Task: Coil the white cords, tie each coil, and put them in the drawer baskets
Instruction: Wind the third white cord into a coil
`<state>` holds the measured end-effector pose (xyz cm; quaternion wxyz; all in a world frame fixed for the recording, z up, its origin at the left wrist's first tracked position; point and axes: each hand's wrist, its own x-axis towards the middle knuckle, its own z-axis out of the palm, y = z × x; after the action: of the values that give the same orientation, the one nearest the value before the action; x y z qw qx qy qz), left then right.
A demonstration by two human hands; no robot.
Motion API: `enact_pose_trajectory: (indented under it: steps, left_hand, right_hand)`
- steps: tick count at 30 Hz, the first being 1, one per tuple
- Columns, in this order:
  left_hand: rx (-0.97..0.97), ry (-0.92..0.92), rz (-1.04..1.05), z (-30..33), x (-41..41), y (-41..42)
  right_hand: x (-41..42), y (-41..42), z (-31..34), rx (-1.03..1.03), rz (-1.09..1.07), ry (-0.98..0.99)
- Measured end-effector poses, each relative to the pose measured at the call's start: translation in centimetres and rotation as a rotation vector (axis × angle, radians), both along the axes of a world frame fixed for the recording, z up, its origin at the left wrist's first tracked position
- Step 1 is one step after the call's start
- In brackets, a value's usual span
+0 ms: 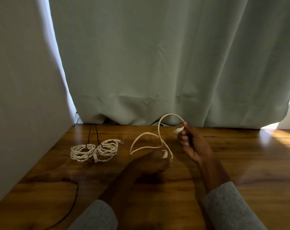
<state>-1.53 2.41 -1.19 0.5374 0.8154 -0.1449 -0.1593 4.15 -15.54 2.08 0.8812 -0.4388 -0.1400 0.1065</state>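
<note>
1. Right hand [191, 145] pinches the plug end of the loose white cord [148, 141], lifted over the table [240, 163].
2. Left hand [150, 163] curls round the cord's gathered turns (blurred, so exact grip unclear).
3. Cord looks light, springy, smooth-jacketed; prob. best held at the bunched turns, not the plug.
4. Two tied coils [94, 151] lie left, touching, w/ dark ties.
5. Glossy wood top; soft curtain [157, 63] behind.

Home: wooden table [240, 163], drawn curtain [157, 55]
</note>
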Motion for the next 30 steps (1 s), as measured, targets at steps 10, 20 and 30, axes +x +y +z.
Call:
enact_pose_trajectory:
  steps: [10,20,30]
  left_hand:
    - [-0.128,0.075,-0.016,0.3,-0.4,-2.2]
    - [-0.883,0.262,-0.225,1.7,0.4,0.7]
    - [-0.862,0.272,-0.287,2.4,-0.3,0.9]
  right_hand:
    - [-1.9,3.7,0.4,-0.870,-0.142,-0.408]
    - [-1.5,0.4,0.2,-0.768,-0.129,-0.776]
    - [-2.1,0.2,1.2,-0.663,-0.331,-0.869]
